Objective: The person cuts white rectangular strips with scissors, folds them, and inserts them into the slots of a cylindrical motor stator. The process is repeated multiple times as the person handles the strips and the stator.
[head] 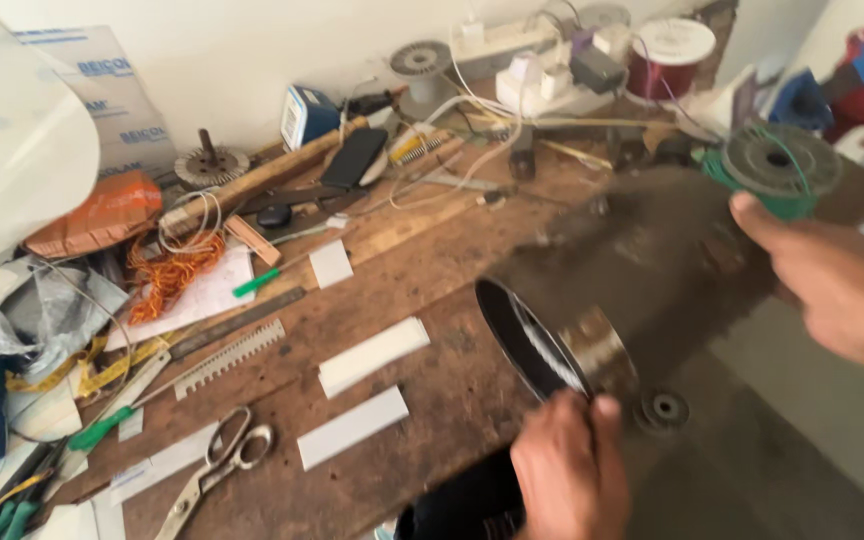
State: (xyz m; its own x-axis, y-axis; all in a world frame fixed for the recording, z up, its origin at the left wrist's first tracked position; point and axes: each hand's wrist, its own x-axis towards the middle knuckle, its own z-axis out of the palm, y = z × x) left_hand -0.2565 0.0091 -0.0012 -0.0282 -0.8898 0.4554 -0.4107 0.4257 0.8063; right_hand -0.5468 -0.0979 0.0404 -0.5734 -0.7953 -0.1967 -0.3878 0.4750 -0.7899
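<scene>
My left hand (567, 470) is at the bottom centre, its fingertips gripping the lower rim of a dark metal ring-shaped housing (552, 340) with a shiny band, which is tilted up on the wooden workbench (422, 290). My right hand (832, 285) reaches in from the right and holds a green spool of wire (777, 165) by its lower edge, above the bench's far right side. The area between the two hands is blurred by motion.
White paper strips (372, 355) and scissors (217, 465) lie left of the housing. A toothed metal strip (227, 358), a green-handled screwdriver (102, 428) and orange wire (172, 265) lie further left. A power strip (542, 60) and a red wire spool (670, 55) stand at the back. A small round bearing (664, 408) lies near my left hand.
</scene>
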